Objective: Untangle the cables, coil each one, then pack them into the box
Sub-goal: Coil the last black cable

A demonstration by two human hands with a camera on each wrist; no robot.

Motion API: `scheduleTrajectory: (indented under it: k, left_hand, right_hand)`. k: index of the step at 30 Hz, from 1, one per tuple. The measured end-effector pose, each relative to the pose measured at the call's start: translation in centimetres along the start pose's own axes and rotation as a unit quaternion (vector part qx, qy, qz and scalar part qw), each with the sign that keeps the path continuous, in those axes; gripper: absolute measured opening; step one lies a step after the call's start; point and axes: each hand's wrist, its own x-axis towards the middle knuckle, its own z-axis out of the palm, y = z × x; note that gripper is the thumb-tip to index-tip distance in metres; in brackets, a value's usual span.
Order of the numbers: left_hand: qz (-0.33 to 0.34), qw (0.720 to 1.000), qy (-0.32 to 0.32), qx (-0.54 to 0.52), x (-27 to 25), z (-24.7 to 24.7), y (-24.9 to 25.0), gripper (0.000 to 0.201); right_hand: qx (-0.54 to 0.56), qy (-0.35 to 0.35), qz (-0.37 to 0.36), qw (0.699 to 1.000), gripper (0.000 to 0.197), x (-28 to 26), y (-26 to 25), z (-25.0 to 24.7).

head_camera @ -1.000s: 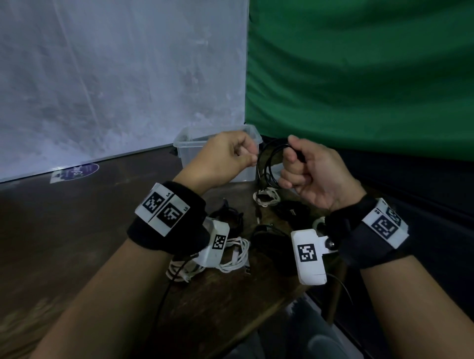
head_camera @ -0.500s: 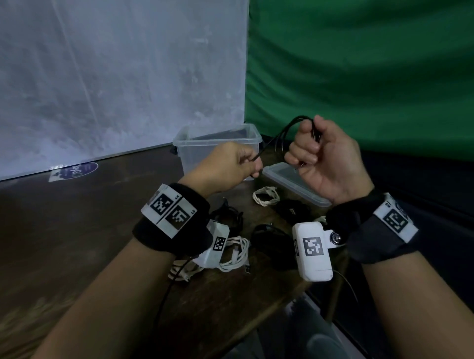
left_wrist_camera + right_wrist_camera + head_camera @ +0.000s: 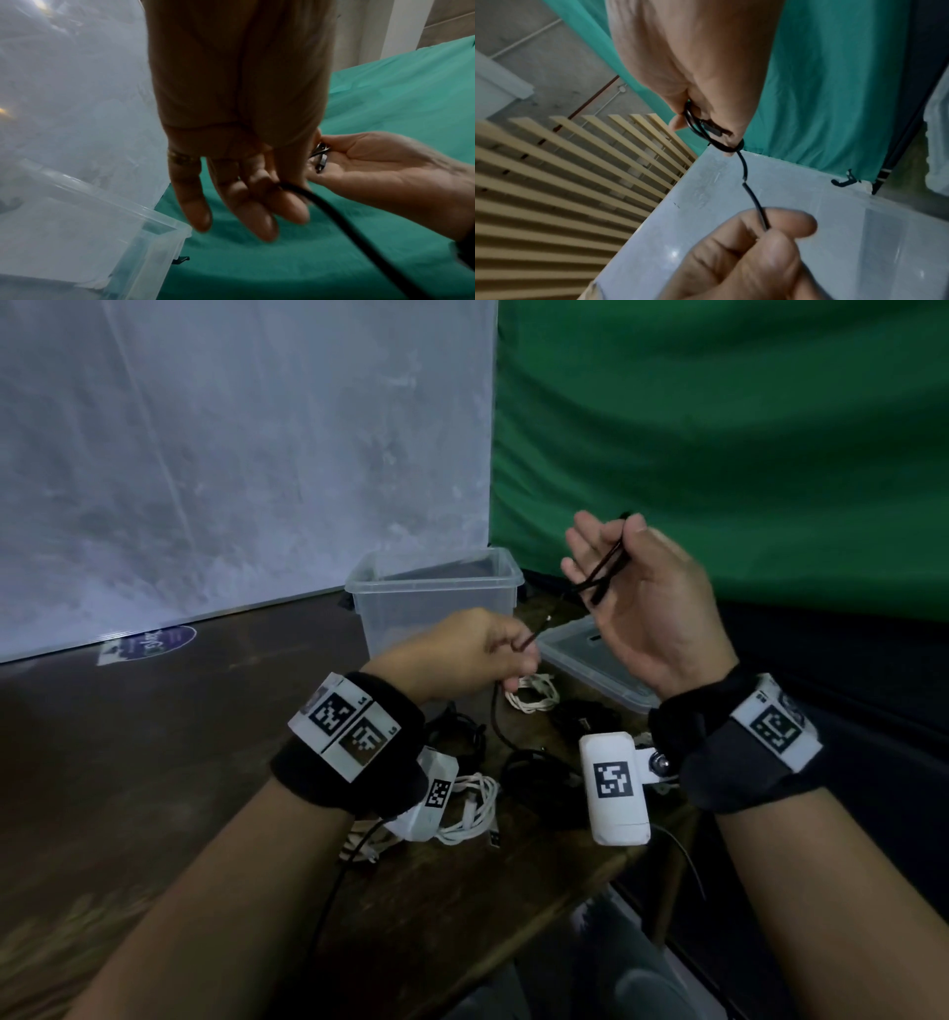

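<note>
right hand raised, thumb pinning small loops of the black cable, fingers half open; left hand pinches its tail. clear box far behind looks empty; other cables wait near on the table.

Count, head view
2 hands; 1 clear plastic box; 1 lid; 1 black cable in hand; 2 white cable bundles on tabletop; dark cables there uncountable.
</note>
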Motion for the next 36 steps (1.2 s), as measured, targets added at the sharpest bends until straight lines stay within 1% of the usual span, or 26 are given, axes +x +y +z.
scheduleTrajectory:
  k: [2,4,5,6,7,8,10,11,12,14,15,16,17,19,20,22,24,27,30,31,33,36]
  left_hand:
    - [-0.019,0.997,-0.067,0.011,-0.3,0.0,0.1,0.010]
    - [-0.042,0.993,-0.106,0.021,-0.5,-0.2,0.1,0.014]
    - [-0.046,0.992,-0.116,0.006,-0.6,-0.3,0.2,0.021]
    - [-0.045,0.992,-0.119,-0.024,-0.7,-0.5,0.2,0.031]
    - [-0.044,0.991,-0.111,-0.061,-0.9,-0.7,0.4,0.039]
    - [-0.038,0.990,-0.094,-0.094,-1.0,-0.9,0.6,0.041]
    - [-0.008,0.987,-0.048,-0.150,-1.2,-1.3,0.9,0.026]
    - [0.008,0.984,-0.030,-0.175,-1.3,-1.6,1.2,0.022]
    - [0.020,0.980,-0.009,-0.198,-1.3,-1.7,1.3,0.022]
    - [0.032,0.964,0.026,-0.263,-1.3,-1.8,1.6,0.021]
    - [0.036,0.952,0.036,-0.303,-1.3,-1.8,1.7,0.021]
    - [0.041,0.944,0.047,-0.324,-1.1,-1.8,1.7,0.024]
    - [0.046,0.940,0.060,-0.333,-1.1,-1.9,1.7,0.024]
    - [0.060,0.944,0.110,-0.306,-0.8,-1.9,1.6,0.014]
    - [0.065,0.944,0.139,-0.293,-0.6,-1.9,1.5,0.013]
    - [0.057,0.935,0.191,-0.294,-0.4,-2.0,1.2,0.019]
    - [0.042,0.929,0.218,-0.295,-0.3,-2.0,1.0,0.022]
    - [0.027,0.926,0.217,-0.307,-0.1,-1.8,1.0,0.017]
    - [0.023,0.925,0.206,-0.317,-0.1,-1.9,1.1,0.012]
    - [0.021,0.928,0.200,-0.313,-0.2,-2.0,1.1,0.014]
    - [0.019,0.940,0.185,-0.285,-0.4,-1.9,1.0,0.024]
    - [0.020,0.952,0.168,-0.255,-0.6,-1.8,0.9,0.034]
  right_hand:
    - [-0.061,0.001,-0.017,0.998,0.028,-0.1,0.5,0.0]
    - [-0.157,-0.014,-0.036,0.987,0.025,-0.1,1.0,0.0]
    - [-0.225,-0.024,-0.045,0.973,0.025,-0.2,1.2,-0.1]
    - [-0.296,-0.031,-0.053,0.953,0.026,-0.3,1.3,-0.2]
    - [-0.363,-0.035,-0.057,0.929,0.026,-0.2,1.4,-0.5]
    - [-0.420,-0.038,-0.054,0.905,0.026,-0.2,1.4,-0.8]
    - [-0.503,-0.047,-0.034,0.863,0.025,-0.3,1.5,-1.0]
    - [-0.528,-0.054,-0.030,0.847,0.025,-0.4,1.6,-1.1]
    - [-0.549,-0.060,-0.028,0.833,0.028,-0.4,1.8,-1.2]
    - [-0.573,-0.078,-0.023,0.816,0.031,-0.5,2.1,-1.2]
    - [-0.570,-0.090,-0.015,0.816,0.030,-0.4,2.3,-1.2]
    - [-0.556,-0.102,-0.006,0.825,0.029,-0.3,2.5,-1.2]
    - [-0.532,-0.111,0.005,0.840,0.029,-0.3,2.7,-1.2]
    - [-0.471,-0.121,0.026,0.873,0.030,-0.6,2.7,-1.1]
    - [-0.449,-0.129,0.032,0.884,0.031,-0.8,2.8,-1.0]
    - [-0.433,-0.159,0.034,0.887,0.026,-1.3,2.7,-0.6]
    - [-0.431,-0.173,0.039,0.885,0.022,-1.4,2.6,-0.4]
    - [-0.403,-0.143,0.052,0.902,0.028,-1.1,2.8,-0.6]
    - [-0.349,-0.124,0.066,0.926,0.034,-1.0,3.0,-0.5]
    - [-0.331,-0.123,0.073,0.933,0.035,-1.1,3.0,-0.5]
    - [-0.298,-0.124,0.084,0.943,0.037,-1.2,2.8,-0.3]
    - [-0.267,-0.121,0.095,0.951,0.038,-1.2,2.5,0.0]
